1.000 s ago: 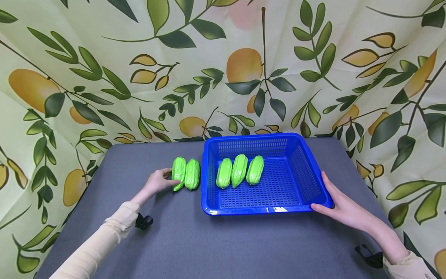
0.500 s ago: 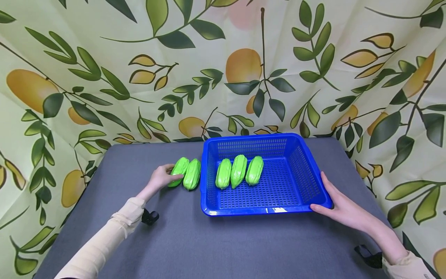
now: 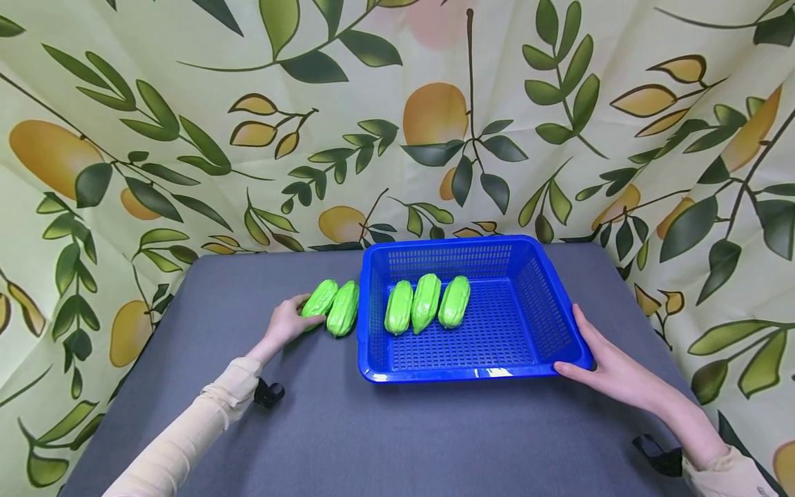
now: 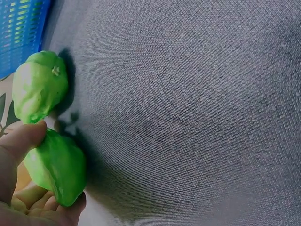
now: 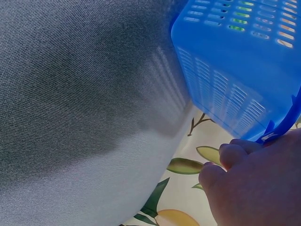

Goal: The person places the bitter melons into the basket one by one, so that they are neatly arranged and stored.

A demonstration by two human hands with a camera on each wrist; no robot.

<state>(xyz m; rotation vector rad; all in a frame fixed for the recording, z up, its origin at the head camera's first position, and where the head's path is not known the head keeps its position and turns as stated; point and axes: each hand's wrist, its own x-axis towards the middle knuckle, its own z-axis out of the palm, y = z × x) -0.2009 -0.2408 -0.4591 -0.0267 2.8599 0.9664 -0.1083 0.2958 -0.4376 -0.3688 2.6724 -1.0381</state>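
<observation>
Vegetable (image 3: 321,296) in left hand (image 3: 288,322), pinched between thumb and fingers; right hand (image 3: 604,362) clamped on basket rim (image 3: 459,375).

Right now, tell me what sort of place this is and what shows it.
Probably a small staged tabletop workspace: a grey cloth-covered table, a curtain printed with fruit and leaves hung close around it, and a blue basket with three green vegetables inside.

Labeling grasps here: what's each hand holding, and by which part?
Left hand: the leftmost green item, by its opposite sides, between thumb and fingers. Right hand: the blue basket, by the rim at its near right corner.
</observation>
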